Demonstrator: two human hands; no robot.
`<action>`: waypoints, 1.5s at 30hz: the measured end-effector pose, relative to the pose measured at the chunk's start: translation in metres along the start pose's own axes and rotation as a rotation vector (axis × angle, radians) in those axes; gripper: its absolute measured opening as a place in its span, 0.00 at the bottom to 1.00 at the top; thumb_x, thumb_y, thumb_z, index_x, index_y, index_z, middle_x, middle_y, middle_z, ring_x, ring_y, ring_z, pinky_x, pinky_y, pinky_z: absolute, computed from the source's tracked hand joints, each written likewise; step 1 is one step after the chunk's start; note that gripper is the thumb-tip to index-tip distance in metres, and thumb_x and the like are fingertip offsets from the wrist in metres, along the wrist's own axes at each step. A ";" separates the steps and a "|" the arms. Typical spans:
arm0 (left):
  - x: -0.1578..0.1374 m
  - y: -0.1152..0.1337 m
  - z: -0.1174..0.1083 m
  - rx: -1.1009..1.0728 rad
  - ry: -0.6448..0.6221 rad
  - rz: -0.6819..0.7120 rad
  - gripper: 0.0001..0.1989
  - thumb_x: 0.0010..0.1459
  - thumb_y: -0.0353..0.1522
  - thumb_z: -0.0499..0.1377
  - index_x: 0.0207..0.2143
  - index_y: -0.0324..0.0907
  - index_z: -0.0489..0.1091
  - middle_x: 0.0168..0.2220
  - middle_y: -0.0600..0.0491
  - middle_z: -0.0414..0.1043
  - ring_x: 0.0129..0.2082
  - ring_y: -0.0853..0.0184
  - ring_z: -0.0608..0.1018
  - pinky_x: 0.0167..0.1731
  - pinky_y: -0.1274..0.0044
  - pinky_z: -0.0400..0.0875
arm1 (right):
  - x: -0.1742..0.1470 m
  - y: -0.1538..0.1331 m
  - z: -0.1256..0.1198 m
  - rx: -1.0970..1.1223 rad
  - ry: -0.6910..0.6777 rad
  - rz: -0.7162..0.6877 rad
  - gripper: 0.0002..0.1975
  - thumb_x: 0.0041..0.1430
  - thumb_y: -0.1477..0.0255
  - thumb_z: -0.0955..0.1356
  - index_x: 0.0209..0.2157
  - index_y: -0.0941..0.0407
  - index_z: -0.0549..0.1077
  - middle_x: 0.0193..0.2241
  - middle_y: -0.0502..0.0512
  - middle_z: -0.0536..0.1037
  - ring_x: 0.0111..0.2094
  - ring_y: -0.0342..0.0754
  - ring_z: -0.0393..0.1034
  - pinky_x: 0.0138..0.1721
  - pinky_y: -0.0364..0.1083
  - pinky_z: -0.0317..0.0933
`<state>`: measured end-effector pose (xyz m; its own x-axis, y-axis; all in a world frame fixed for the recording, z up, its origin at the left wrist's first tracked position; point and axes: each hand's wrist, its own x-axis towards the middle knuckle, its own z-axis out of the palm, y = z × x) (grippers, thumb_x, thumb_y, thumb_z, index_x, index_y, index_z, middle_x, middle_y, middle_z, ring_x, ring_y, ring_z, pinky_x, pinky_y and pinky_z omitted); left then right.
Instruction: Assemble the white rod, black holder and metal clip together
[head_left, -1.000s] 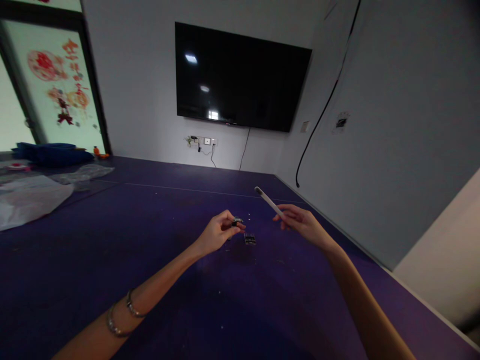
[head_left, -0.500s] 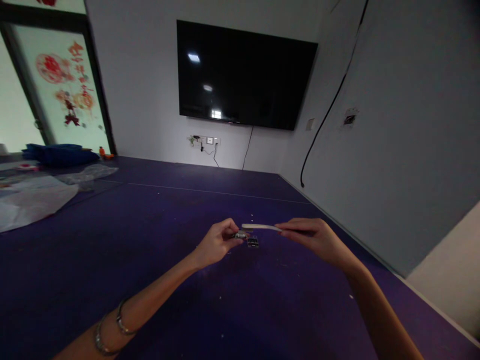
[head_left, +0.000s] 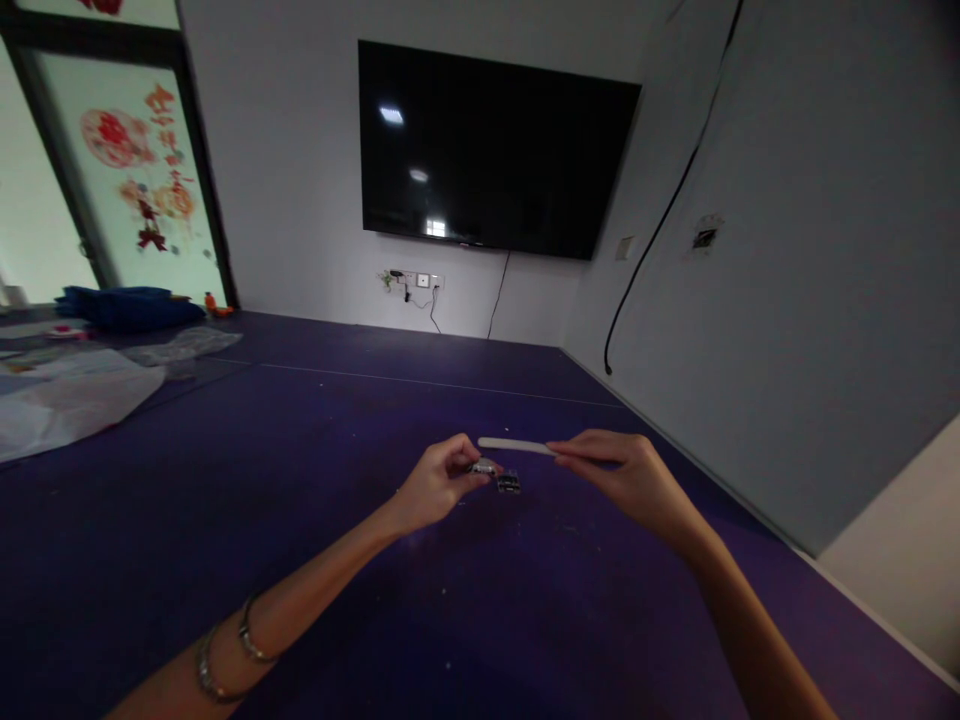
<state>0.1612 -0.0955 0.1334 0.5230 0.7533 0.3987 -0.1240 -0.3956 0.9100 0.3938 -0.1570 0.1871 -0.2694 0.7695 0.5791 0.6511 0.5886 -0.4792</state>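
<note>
My left hand [head_left: 436, 484] is closed, pinching a small silvery metal part [head_left: 484, 467] between thumb and fingers. Just right of those fingertips is a small dark circuit board [head_left: 508, 482]; whether it is joined to the metal part, I cannot tell. Between the fingertips of my right hand [head_left: 628, 468] is one end of a thin, slightly curved white stick [head_left: 514, 445]. Its free end points left, just above the metal part, with a narrow gap showing.
A purple floor [head_left: 300, 560] spreads around my hands, with small white specks on it. White sheets and clear plastic [head_left: 90, 400] lie at the left, near a blue bundle [head_left: 127, 308]. A black cable [head_left: 660, 230] hangs along the right wall below a television [head_left: 495, 150].
The white stick has risen slightly off the metal part, and its free end has shifted a little left. My left hand keeps its grip on the part.
</note>
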 end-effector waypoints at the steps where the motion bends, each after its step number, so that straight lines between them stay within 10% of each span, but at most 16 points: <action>1: -0.001 0.001 0.000 -0.004 0.000 0.003 0.11 0.50 0.29 0.61 0.26 0.40 0.58 0.35 0.48 0.76 0.36 0.66 0.77 0.37 0.74 0.67 | 0.000 0.001 0.000 0.003 0.009 0.014 0.10 0.55 0.67 0.67 0.37 0.51 0.78 0.32 0.54 0.79 0.33 0.47 0.72 0.34 0.45 0.65; 45: -0.001 0.007 0.001 0.007 0.011 0.010 0.11 0.49 0.30 0.62 0.26 0.40 0.59 0.32 0.50 0.76 0.33 0.66 0.77 0.33 0.74 0.70 | 0.003 0.012 -0.005 0.113 -0.136 -0.033 0.12 0.55 0.65 0.67 0.40 0.51 0.77 0.29 0.55 0.77 0.30 0.45 0.69 0.28 0.43 0.62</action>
<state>0.1607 -0.0997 0.1388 0.5127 0.7548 0.4092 -0.1236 -0.4068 0.9051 0.4048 -0.1488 0.1863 -0.3879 0.7711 0.5049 0.5586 0.6324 -0.5367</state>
